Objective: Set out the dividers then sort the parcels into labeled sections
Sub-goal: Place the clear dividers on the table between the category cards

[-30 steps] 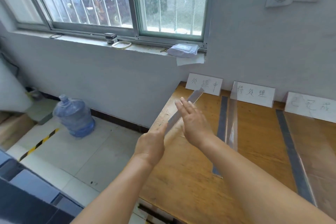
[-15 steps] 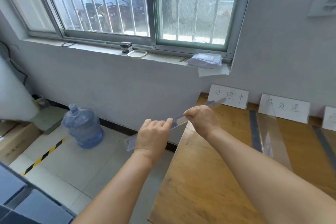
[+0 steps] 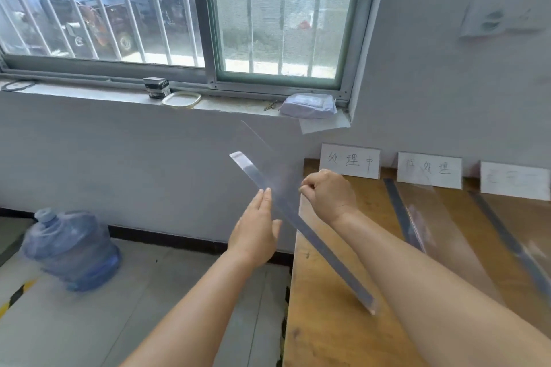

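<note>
Clearly the wooden table [image 3: 343,322] fills the lower right of the frame, with two clear dividers [image 3: 432,223] already lying on it toward the right edge and three handwritten labels [image 3: 350,160] propped against the wall at its back. Smaller, in the centre of the frame, the divider [image 3: 298,223] in hand is a long transparent sheet with a grey base strip, held aloft over the table's left edge and slanting from upper left down to lower right. It looks light and thin, probably springy rather than rigid, smooth enough to slip, and likely to scratch or crack if bent hard; taking it by the edges or the grey strip seems the safest hold. The right hand [image 3: 329,196] pinches its upper edge with curled fingers, just right of centre. The left hand [image 3: 256,235], fingers straight and together, lies flat against the strip from below left, steadying it.
</note>
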A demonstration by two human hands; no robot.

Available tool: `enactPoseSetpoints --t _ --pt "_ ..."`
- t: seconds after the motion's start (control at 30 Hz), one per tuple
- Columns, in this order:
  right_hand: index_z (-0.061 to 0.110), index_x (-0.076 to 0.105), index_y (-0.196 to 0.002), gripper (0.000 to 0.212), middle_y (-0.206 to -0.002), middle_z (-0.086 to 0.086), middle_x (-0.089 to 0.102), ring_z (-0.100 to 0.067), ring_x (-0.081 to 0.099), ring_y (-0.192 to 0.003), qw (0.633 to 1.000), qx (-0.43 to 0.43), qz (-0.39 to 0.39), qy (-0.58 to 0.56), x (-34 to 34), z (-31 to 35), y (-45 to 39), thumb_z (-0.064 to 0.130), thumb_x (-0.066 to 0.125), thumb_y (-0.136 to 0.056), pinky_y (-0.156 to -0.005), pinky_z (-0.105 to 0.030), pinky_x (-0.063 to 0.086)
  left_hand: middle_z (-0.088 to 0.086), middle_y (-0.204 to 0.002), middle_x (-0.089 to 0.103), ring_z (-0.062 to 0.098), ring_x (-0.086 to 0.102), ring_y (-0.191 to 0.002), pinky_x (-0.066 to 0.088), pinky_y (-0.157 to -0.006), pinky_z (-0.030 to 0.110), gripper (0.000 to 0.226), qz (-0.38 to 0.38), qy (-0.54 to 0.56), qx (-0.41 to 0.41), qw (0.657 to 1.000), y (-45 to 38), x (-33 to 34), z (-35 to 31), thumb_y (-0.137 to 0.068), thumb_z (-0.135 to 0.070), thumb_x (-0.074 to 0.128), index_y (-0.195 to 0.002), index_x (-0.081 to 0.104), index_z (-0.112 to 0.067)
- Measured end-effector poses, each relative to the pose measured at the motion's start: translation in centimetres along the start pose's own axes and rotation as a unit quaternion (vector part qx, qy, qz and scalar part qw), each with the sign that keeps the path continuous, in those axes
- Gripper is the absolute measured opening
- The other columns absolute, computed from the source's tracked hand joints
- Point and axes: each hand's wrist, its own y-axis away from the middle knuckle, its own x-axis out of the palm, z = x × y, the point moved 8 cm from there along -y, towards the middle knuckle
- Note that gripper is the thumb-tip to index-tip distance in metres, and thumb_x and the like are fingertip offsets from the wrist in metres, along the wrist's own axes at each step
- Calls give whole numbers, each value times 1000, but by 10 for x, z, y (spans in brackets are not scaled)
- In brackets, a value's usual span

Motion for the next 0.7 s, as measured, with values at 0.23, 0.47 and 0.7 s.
enactPoseSetpoints --t 0.23,0.47,0.7 --pt "8 71 -85 23 -87 -5 69 -23 63 -81 992 127 9 -12 12 -61 27 23 56 -93 -68 -32 48 -2 -157 28 16 31 -142 30 -110 29 60 116 67 40 990 -6 56 -38 -103 -31 41 -155 13 -20" --pt "5 70 -79 27 -70 -6 64 -18 55 -65 967 211 43 -135 37 -108 58 26 59 -93 -63 -33 47 3 -133 54 17 51 -120 39 -98 26 51 211 137 6 968 -2 110 -57 -104 -30 34 -153 23 -23" --pt "19 71 -104 28 -104 6 67 -10 65 -93 880 253 151 -371 48 -103 106 26 43 -102 -72 -30 60 0 -141 51 19 46 -130 38 -105 33 47 219 189 12 957 1 127 -67 -104 -40 29 -149 35 -26"
